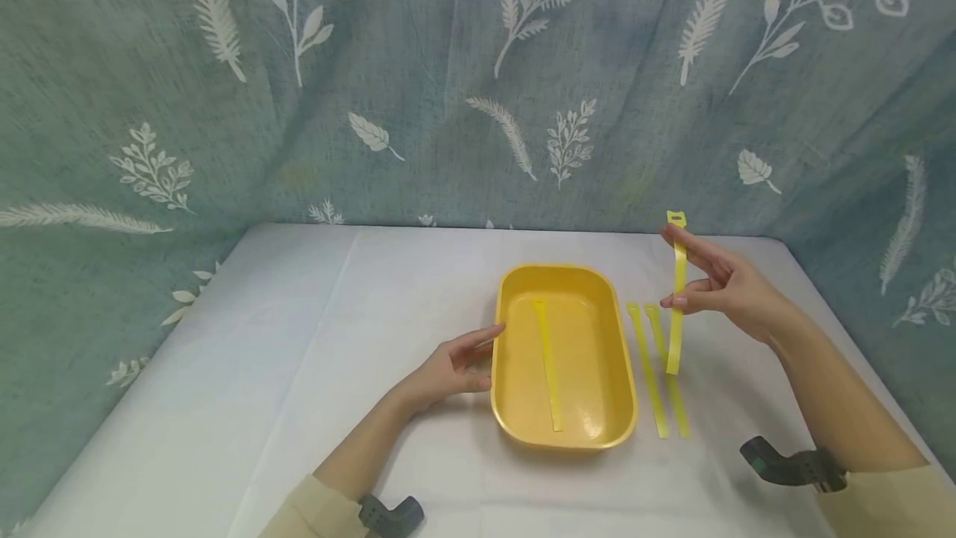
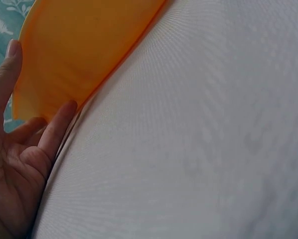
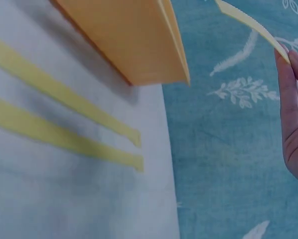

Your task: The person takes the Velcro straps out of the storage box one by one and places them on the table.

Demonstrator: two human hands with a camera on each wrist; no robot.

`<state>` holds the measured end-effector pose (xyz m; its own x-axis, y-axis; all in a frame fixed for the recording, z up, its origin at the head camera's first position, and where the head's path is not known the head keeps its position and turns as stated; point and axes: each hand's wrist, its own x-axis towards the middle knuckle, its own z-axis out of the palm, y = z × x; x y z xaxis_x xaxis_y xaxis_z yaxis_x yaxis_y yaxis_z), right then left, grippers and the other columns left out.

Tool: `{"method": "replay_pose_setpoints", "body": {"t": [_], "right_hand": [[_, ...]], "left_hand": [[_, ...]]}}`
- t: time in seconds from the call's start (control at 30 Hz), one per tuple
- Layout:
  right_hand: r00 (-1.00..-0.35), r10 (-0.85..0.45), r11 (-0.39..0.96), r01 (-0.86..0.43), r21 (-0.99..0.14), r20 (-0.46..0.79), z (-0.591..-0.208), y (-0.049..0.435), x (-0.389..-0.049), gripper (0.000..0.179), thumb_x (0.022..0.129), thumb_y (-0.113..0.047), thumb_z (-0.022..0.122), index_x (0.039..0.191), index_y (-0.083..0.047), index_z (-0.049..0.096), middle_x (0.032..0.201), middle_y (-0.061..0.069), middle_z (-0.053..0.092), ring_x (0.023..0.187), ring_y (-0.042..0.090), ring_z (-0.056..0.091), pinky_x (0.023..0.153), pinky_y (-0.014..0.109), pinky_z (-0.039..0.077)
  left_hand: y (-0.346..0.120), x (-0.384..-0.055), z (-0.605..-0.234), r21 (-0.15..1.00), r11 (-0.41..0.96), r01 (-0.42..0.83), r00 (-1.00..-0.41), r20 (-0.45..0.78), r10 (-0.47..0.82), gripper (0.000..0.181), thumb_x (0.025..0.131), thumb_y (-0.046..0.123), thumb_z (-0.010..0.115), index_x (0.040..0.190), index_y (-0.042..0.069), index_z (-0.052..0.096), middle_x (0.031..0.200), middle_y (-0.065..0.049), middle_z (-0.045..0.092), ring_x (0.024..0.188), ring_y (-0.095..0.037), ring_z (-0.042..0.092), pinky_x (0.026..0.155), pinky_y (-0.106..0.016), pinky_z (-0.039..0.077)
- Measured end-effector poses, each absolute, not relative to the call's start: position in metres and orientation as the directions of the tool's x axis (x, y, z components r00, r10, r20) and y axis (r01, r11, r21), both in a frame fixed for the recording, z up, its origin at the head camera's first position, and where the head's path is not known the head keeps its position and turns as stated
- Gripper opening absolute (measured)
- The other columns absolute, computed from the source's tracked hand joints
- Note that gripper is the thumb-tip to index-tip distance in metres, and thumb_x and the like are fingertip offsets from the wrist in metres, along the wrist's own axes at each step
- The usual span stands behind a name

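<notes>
My right hand point(image 1: 735, 287) pinches a yellow cable strap point(image 1: 675, 347) between thumb and fingers; the strap hangs upright above the table with its slotted head at the top. In the right wrist view, only part of this strap point(image 3: 253, 25) shows beside the fingers. My left hand point(image 1: 442, 370) touches the left side of a yellow tray point(image 1: 626, 355), fingers extended along its wall and rim. The left wrist view shows the fingertips against the tray's outer wall point(image 2: 84, 45). One strap point(image 1: 548, 364) lies lengthwise inside the tray.
Two more yellow straps, a nearer-to-tray one point(image 1: 648, 372) and another point(image 1: 678, 409), lie side by side on the white table point(image 1: 358, 314) right of the tray. A green leaf-patterned cloth point(image 1: 418, 65) hangs behind the table.
</notes>
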<state>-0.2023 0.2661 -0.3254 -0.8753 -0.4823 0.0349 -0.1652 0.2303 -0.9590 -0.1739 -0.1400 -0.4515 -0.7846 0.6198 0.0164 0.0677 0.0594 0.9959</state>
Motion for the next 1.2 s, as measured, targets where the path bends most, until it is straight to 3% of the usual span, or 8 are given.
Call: {"method": "replay_pose_setpoints", "body": {"t": [0.47,0.87,1.1,1.2], "right_hand": [[-0.909,-0.416,0.323,-0.157,-0.933,0.009,-0.341,0.294,-0.185,0.086,0.085,0.001,0.066,0.153,-0.021,0.017,0.158,-0.005,0.018,0.087,0.02,0.07,0.079,0.021,0.055],[-0.882,-0.469,0.332,-0.118,-0.936,-0.055,-0.371,0.303,-0.176,0.087,0.084,-0.002,0.068,0.152,-0.015,0.017,0.157,-0.007,0.02,0.086,0.029,0.069,0.081,0.021,0.054],[-0.889,-0.451,0.366,-0.104,-0.925,-0.079,-0.386,0.303,-0.172,0.088,0.082,-0.007,0.071,0.152,-0.015,0.018,0.158,-0.001,0.018,0.081,0.032,0.068,0.089,0.011,0.045],[-0.904,-0.413,0.428,-0.081,-0.9,-0.115,-0.391,0.303,-0.171,0.091,0.081,-0.012,0.074,0.152,-0.016,0.017,0.159,0.007,0.014,0.077,0.031,0.068,0.1,0.025,0.041]], "left_hand": [[-0.142,-0.173,-0.456,0.996,0.043,0.073,-0.785,0.03,0.618,0.076,0.082,0.02,0.075,0.146,0.012,0.036,0.153,-0.005,0.031,0.139,-0.029,0.032,0.105,-0.035,0.041],[-0.139,-0.173,-0.456,0.998,0.031,0.058,-0.784,0.026,0.62,0.077,0.081,0.015,0.075,0.147,0.011,0.035,0.154,-0.005,0.03,0.14,-0.028,0.03,0.104,-0.034,0.042],[-0.139,-0.173,-0.454,0.998,0.036,0.055,-0.787,0.021,0.617,0.078,0.081,0.017,0.075,0.147,0.01,0.034,0.154,-0.006,0.03,0.14,-0.028,0.03,0.103,-0.035,0.042],[-0.139,-0.173,-0.453,0.998,0.045,0.054,-0.786,0.015,0.618,0.08,0.08,0.021,0.077,0.147,0.011,0.034,0.153,-0.005,0.031,0.14,-0.027,0.03,0.103,-0.034,0.042]]}}
